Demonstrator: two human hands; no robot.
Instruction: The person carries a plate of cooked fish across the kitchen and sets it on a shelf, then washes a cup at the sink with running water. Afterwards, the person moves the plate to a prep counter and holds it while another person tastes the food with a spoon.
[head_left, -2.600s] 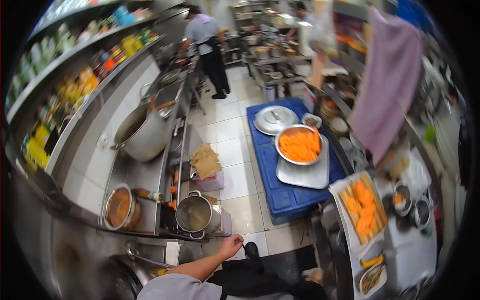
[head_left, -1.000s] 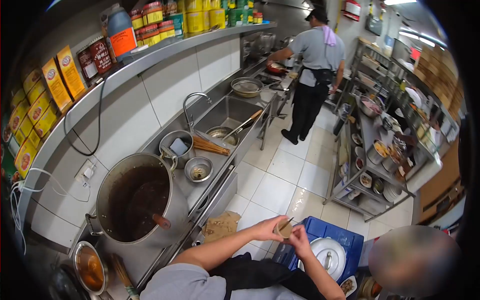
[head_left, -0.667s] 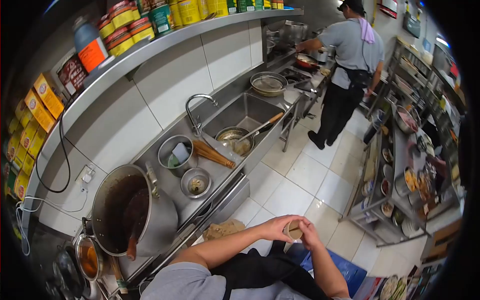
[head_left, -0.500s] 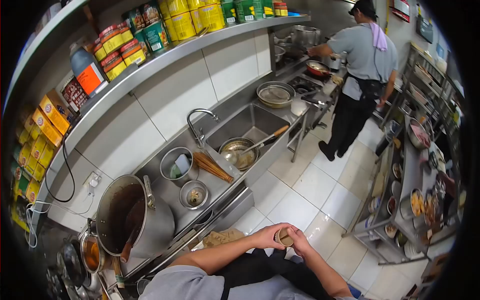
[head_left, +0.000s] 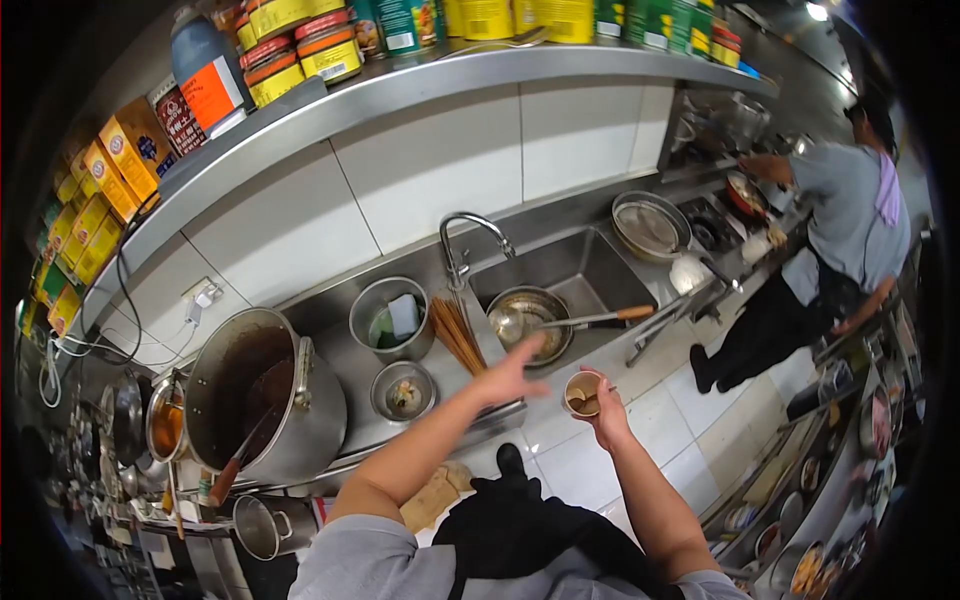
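At the far left, a round steel bowl of orange liquid [head_left: 152, 410] stands just beside a tall grey metal stockpot [head_left: 325, 415]. Dark brown contents fill the stockpot's lower part, and a brown wooden handle [head_left: 228, 478] slants out over its rim.

Next, on the steel counter, come a small round steel bowl [head_left: 425, 393] with pale bits inside and, behind it, a deep cylindrical steel pot [head_left: 415, 350] holding a pale grey-blue block. A bundle of thin brown sticks [head_left: 455, 335] lies to their right.

The left hand [head_left: 510, 378], bare, is held out near the counter's edge with its fingers spread. Beyond it, a round metal basin [head_left: 535, 300] sits in the rectangular steel sink [head_left: 598, 275], and a steel ladle with a wooden grip [head_left: 590, 320] lies across it.

Farther right, the right hand [head_left: 608, 408] grips a small round brown cup [head_left: 582, 395] between thumb and fingers, above the tiled floor; its contents are hard to make out. At the far right, a person in a grey shirt [head_left: 845, 210] stands by the stove.
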